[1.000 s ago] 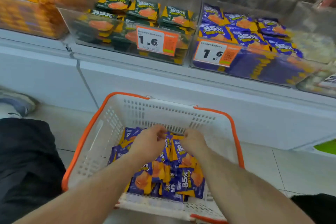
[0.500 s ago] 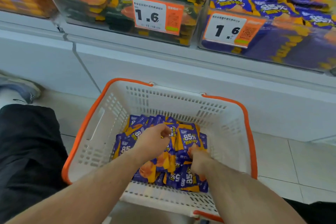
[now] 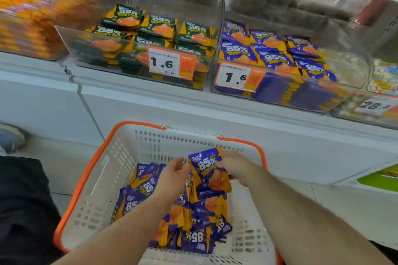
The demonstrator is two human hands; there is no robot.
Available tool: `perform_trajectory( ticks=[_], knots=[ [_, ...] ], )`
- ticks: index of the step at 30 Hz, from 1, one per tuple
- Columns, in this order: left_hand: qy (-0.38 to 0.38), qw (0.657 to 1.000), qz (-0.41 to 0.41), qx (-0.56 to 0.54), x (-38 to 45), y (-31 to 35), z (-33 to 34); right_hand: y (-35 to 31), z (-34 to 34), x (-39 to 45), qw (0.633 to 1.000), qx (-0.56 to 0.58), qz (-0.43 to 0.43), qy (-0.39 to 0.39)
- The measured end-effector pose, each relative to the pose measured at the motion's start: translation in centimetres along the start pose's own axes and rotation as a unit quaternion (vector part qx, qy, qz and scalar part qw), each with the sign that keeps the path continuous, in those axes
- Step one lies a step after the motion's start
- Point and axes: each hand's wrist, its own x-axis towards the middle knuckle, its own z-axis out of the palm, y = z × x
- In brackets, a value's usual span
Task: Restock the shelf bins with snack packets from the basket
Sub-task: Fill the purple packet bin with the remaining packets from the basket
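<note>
Both hands have come up out of the pile since half a second ago, and a purple packet (image 3: pixel 207 170) that lay among the others is now lifted clear above them. The right hand (image 3: pixel 235 168) pinches this packet at its right edge, thumb on the printed face; the left hand (image 3: pixel 175 173) is beside its left edge with fingers loosely curled toward it, and whether they grip it or only steady it I cannot tell. More may be stacked behind the front packet, but that is hidden. The loose packets (image 3: pixel 189 217) lie in the near right part of the basket (image 3: pixel 94 170), which stands on the floor below the shelf. To do this step well, I would square the packets into a neat stack between both hands before lifting, print facing one way, then carry them up and right to the purple bin (image 3: pixel 280 90), far right, not the green bin (image 3: pixel 133 62) to its left. That bin looks nearly full, so lay them flat in rows to match.
</note>
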Motion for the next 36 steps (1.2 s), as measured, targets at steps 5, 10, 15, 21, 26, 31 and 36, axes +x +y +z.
perform_trajectory(
  ticks=[5, 10, 15, 21, 26, 31, 36],
  knots=[
    [0.002, 0.99, 0.088, -0.108, -1.2, 4.9, 0.1, -5.0, -3.7, -4.5, 0.986, 0.161, -0.046, -0.009],
    [-0.023, 0.97, 0.145, -0.195, -1.6, 9.4, -0.5, -8.9, -6.7, -9.3, 0.965, 0.156, -0.153, 0.144],
    [-0.04, 0.954, 0.205, -0.216, -2.6, 13.4, -0.1, -8.7, -6.8, -12.7, 0.854, -0.074, -0.335, 0.391],
    [-0.088, 0.935, 0.264, -0.22, -3.6, 17.4, 2.1, -8.9, -6.2, -13.5, 0.814, -0.156, -0.33, 0.452],
    [-0.127, 0.899, 0.391, -0.149, -3.6, 21.5, 4.7, -9.5, -11.4, -13.6, 0.79, -0.034, -0.337, 0.511],
    [0.06, 0.764, 0.465, 0.443, 1.4, 22.9, 6.2, -10.6, -19.1, -11.4, 0.82, -0.098, -0.229, 0.515],
    [0.101, 0.703, 0.451, 0.54, 2.8, 22.3, 6.7, -10.8, -24.0, -8.3, 0.862, -0.178, -0.117, 0.46]
  ],
)
